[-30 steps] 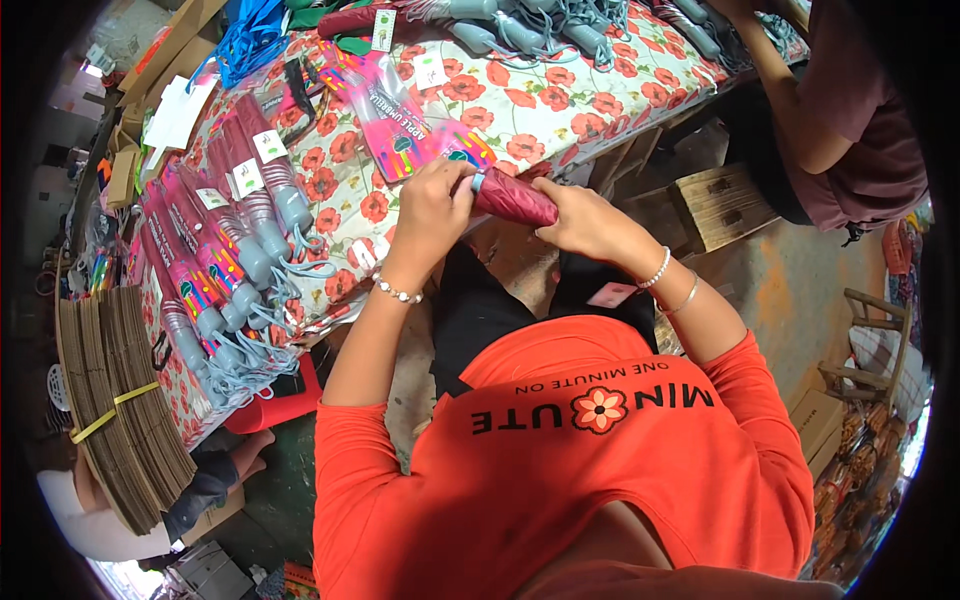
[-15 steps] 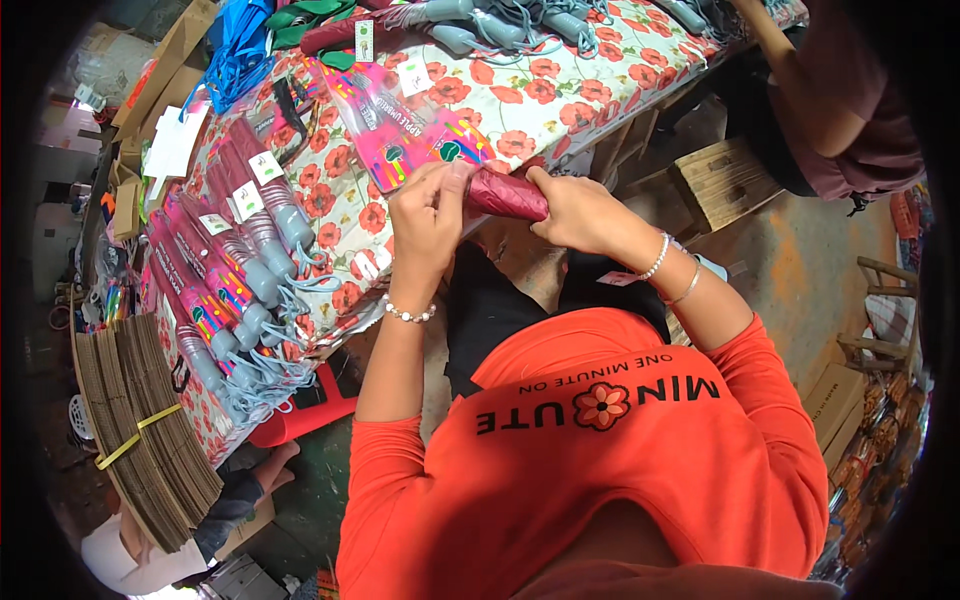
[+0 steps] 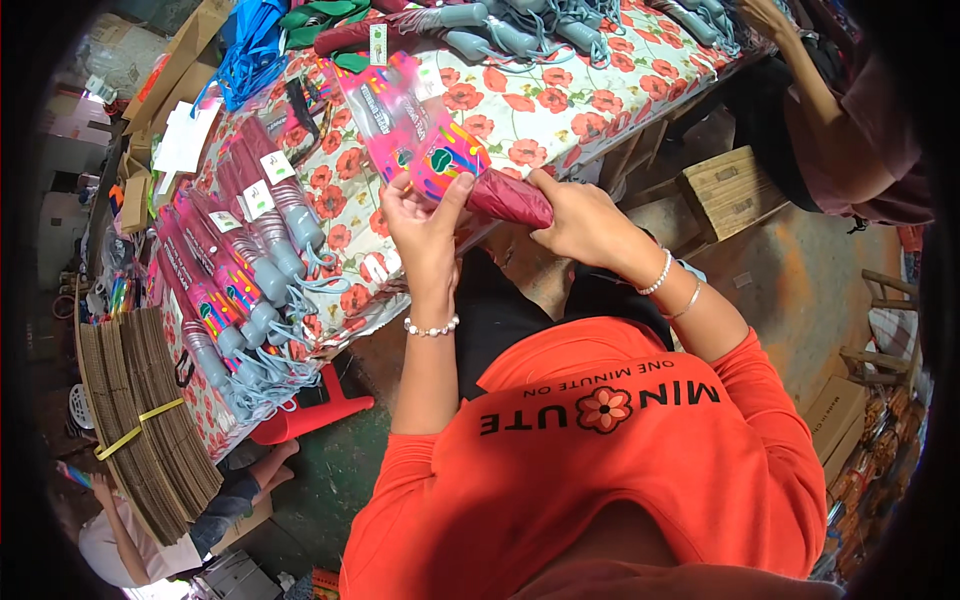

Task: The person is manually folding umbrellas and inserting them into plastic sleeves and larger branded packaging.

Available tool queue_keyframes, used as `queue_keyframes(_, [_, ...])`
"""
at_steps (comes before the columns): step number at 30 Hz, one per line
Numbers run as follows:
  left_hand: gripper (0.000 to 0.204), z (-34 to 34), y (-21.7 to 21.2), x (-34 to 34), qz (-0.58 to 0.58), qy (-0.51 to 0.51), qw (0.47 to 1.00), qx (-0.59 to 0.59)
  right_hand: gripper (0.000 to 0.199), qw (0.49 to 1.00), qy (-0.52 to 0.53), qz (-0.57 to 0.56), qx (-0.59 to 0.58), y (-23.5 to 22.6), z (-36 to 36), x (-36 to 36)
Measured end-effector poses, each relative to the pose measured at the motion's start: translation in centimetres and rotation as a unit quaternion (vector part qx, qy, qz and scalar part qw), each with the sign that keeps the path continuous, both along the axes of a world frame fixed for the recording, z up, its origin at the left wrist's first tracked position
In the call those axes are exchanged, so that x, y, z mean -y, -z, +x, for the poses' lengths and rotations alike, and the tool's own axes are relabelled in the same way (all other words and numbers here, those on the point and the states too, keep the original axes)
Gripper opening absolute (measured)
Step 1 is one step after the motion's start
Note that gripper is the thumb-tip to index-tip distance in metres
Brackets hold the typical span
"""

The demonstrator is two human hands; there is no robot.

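While left hand [image 3: 425, 215] pinches the pink sleeve [image 3: 415, 125] mouth and right hand [image 3: 585, 215] clasps the folded maroon umbrella [image 3: 505, 198], both over the near bench [image 3: 560, 120] edge: keep mouth spread, umbrella aligned, push straight so fabric doesn't snag

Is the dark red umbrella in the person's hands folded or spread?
Folded: the dark red umbrella is a tight roll, gripped by the right hand, its end in the pink sleeve.

- We see a dark red folded umbrella [image 3: 505, 197] in a pink sleeve [image 3: 420, 135] with bright multicoloured swirls.
- Our bench [image 3: 560, 110] cloth is cream with red poppies.
- Our shirt [image 3: 610, 470] is orange.
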State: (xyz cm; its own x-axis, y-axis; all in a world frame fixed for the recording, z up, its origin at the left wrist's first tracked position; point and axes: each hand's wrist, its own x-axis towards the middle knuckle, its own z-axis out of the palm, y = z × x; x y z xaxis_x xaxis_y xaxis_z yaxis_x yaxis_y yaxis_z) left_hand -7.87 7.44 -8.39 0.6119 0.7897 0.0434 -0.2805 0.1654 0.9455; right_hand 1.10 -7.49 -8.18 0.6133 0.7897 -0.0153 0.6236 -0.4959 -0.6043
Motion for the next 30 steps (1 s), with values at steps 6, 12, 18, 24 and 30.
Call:
queue_keyframes(6, [0.035,-0.9,1.7,-0.3,-0.077,0.142,0.983,0.088,0.045,0.999,-0.025,0.037,0.025,-0.9,0.0,-0.2])
queue_keyframes(12, [0.052,-0.2,2.4,0.8,-0.116,0.223,0.954,0.166,0.03,0.937,-0.133,0.164,-0.277,-1.1,1.0,-0.2])
queue_keyframes(18, [0.063,0.0,3.2,1.3,-0.101,0.269,0.936,0.201,0.023,0.762,-0.163,0.109,-0.617,-1.4,1.6,-0.1])
queue_keyframes(24, [0.063,0.1,1.5,1.0,-0.158,0.299,0.913,0.228,0.021,0.849,-0.143,0.141,-0.489,-1.1,1.4,-0.8])
queue_keyframes(30, [0.058,-0.2,0.5,1.7,-0.128,0.302,0.913,0.245,0.022,0.93,-0.118,0.152,-0.314,-1.3,0.2,-0.7])
